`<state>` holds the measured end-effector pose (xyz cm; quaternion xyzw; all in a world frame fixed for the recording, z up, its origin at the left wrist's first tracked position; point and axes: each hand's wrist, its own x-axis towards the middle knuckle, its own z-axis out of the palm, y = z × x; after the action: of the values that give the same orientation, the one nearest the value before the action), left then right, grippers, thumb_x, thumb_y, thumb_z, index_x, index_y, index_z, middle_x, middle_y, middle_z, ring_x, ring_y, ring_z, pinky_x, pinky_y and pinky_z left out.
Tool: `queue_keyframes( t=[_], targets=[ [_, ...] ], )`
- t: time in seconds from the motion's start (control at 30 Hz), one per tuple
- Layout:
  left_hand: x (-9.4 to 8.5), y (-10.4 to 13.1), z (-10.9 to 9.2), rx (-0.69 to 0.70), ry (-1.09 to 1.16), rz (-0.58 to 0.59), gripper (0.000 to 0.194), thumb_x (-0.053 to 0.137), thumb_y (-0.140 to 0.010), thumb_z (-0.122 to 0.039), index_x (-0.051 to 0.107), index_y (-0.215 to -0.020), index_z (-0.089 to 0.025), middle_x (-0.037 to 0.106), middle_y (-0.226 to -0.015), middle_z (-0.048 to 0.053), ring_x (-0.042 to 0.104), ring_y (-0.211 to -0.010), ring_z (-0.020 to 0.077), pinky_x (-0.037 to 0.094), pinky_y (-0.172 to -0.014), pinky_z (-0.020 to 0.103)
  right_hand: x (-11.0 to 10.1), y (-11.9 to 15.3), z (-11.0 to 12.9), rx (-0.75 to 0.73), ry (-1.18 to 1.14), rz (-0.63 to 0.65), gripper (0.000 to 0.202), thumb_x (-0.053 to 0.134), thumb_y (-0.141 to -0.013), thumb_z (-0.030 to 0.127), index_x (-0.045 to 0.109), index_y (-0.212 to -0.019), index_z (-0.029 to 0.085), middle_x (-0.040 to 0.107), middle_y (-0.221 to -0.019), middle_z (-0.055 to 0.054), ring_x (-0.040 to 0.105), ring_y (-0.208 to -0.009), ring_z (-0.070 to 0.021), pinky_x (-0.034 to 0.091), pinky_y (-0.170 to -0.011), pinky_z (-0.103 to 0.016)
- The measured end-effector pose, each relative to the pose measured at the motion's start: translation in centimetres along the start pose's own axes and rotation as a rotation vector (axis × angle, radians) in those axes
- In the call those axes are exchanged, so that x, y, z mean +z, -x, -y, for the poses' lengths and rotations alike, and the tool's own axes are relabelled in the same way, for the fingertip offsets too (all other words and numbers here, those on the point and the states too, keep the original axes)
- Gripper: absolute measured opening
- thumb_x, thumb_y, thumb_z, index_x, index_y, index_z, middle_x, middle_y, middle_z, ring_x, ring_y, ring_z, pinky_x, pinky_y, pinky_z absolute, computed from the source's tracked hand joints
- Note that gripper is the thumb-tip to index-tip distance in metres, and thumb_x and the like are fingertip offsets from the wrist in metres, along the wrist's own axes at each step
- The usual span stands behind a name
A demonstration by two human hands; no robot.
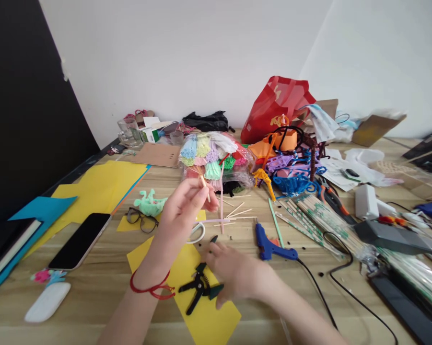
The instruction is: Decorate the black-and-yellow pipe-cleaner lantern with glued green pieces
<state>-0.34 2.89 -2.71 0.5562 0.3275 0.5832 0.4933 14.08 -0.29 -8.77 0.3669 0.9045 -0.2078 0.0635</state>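
Note:
My left hand [187,206], with a red cord around its wrist, is raised above the table. Its thumb and fingers pinch a short pale wooden stick [204,182]. Lower and to the right, my right hand [233,268] is slightly blurred, its thumb apart from its bent fingers. It hovers by a black and dark green plier-like tool [199,285] lying on a yellow sheet [216,321]; whether they touch I cannot tell. Beyond both hands lie several thin sticks [239,211] and a pink pipe cleaner [221,201]. A white loop [197,233] is partly hidden by my left wrist.
A blue glue gun [273,245] with a black cord lies at right, near bundles of wrapped sticks [316,225]. Bagged pipe cleaners [212,153] and a red bag [273,110] stand behind. Left are a phone [79,241], glasses [141,219] and a mint-green figure [150,205].

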Motion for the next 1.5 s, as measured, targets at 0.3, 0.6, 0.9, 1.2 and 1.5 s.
queue_keyframes(
  t=[0.3,0.6,0.9,1.2,1.5],
  targets=[
    [-0.8,0.5,-0.6,-0.068,-0.007,0.103,0.019,0.058,-0.097,-0.041,0.062,-0.097,-0.022,0.037,-0.059,-0.008,0.03,-0.044,0.0052,0.023,-0.042,0.022,4.6,-3.0,1.5,0.082,0.196,0.144,0.079,0.075,-0.066,0.009,0.05,-0.139,-0.003,0.045,-0.149,-0.034,0.039,-0.143,-0.0451,0.029,-0.119,-0.064],
    [-0.7,1.4,-1.6,-0.007,-0.03,0.068,0.015,0.057,-0.099,-0.033,0.063,-0.107,-0.022,0.045,-0.07,-0.005,0.041,-0.057,0.0076,0.037,-0.055,0.022,0.8,-1.5,-0.9,-0.047,0.026,0.056,0.082,0.082,-0.055,0.015,0.054,-0.131,0.006,0.057,-0.135,-0.023,0.045,-0.136,-0.042,0.021,-0.121,-0.064],
    [-0.2,2.3,-3.6,0.003,0.069,0.009,0.008,0.066,-0.094,-0.026,0.063,-0.098,-0.02,0.072,-0.076,-0.001,0.047,-0.052,0.004,0.039,-0.052,0.016,-3.5,3.0,-7.6,-0.17,-0.561,-0.617,0.073,0.061,-0.067,0.016,0.046,-0.138,0.024,0.055,-0.14,-0.011,0.052,-0.132,-0.0326,0.039,-0.114,-0.051],
    [1.0,2.3,-2.9,-0.008,0.08,0.011,0.002,0.068,-0.092,-0.022,0.067,-0.092,-0.02,0.074,-0.077,-0.001,0.055,-0.055,0.0044,0.046,-0.056,0.015,-4.1,3.8,-3.7,0.001,-0.331,-1.028,0.045,0.061,-0.071,0.018,0.05,-0.115,0.021,0.061,-0.104,-0.008,0.06,-0.092,-0.0258,0.052,-0.084,-0.044],
    [1.9,2.6,-2.1,0.036,-0.033,0.041,0.005,0.072,-0.088,-0.018,0.074,-0.086,-0.023,0.076,-0.087,-0.002,0.067,-0.068,0.0063,0.055,-0.064,0.013,-4.5,4.7,-2.2,0.034,0.019,-1.064,0.059,0.058,-0.065,0.02,0.041,-0.121,0.019,0.059,-0.108,-0.013,0.059,-0.098,-0.0322,0.049,-0.085,-0.048]
  ],
)
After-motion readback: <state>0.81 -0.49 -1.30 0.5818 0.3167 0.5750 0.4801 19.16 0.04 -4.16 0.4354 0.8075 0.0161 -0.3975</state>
